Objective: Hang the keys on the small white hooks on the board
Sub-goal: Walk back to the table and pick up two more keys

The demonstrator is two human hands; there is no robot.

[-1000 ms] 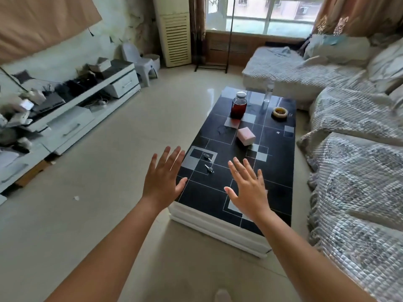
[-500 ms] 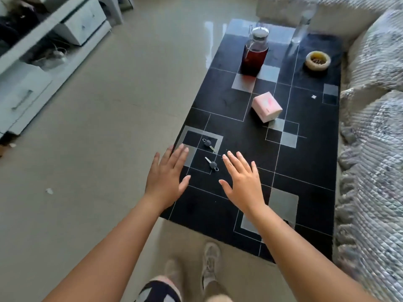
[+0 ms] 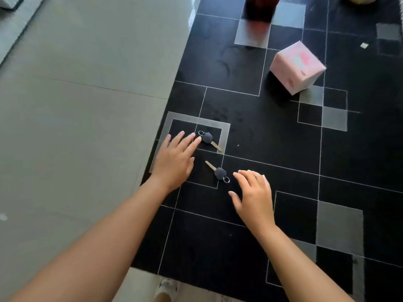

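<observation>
Grey tiled floor (image 3: 82, 83) fills the left side, and the black table (image 3: 283, 162) with its white grid lines and pale grey squares takes the right. Up at the table's far edge, a dark red jar (image 3: 259, 6) is cut off by the frame, blurred. Right of centre sits a pink box (image 3: 297, 66), tilted corner-on, well apart from the action. Now the hands: the left hand (image 3: 174, 160) is flat and spread, fingers extended, grasping nothing, its fingertips (image 3: 197, 139) just beside the far key (image 3: 208, 139), whether touching it I cannot tell. The right hand (image 3: 254, 197) hovers loosely curled, palm down, nothing in it, fingers near the near key (image 3: 219, 172). Both keys lie flat on the table near its left edge, dark heads, brass blades, each with a small metal ring. The far one points its blade right, the near one points up-left. At the bottom edge, a shoe (image 3: 166, 285) peeks out on the floor.
</observation>
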